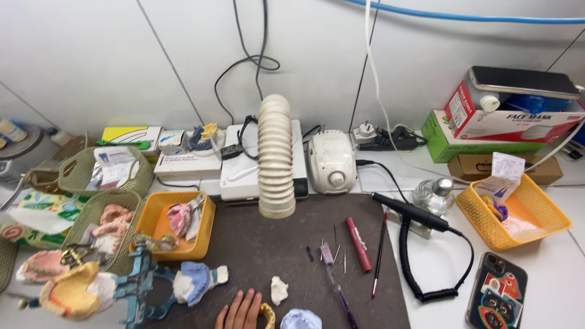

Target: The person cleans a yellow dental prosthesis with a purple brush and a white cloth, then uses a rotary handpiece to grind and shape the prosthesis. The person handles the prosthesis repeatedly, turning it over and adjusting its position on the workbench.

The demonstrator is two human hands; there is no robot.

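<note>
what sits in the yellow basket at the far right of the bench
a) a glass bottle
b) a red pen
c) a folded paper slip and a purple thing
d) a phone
c: the yellow basket holds a folded paper slip and a small purple thing; the phone lies outside it.

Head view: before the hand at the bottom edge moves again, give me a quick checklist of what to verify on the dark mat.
1. Hand in view: ok, only the fingers show at the bottom edge; which hand, cannot tell.
2. Hand's grip: cannot tell; a yellow curved piece lies beside the fingers, contact unclear.
3. White lump free on the dark mat: ok, apart from the fingers.
4. Loose burs on the mat: not ok, scattered near the purple tool.
5. Black handpiece parked: ok, lying at the mat's right edge.
6. Ribbed suction hose over the mat: ok.
</note>
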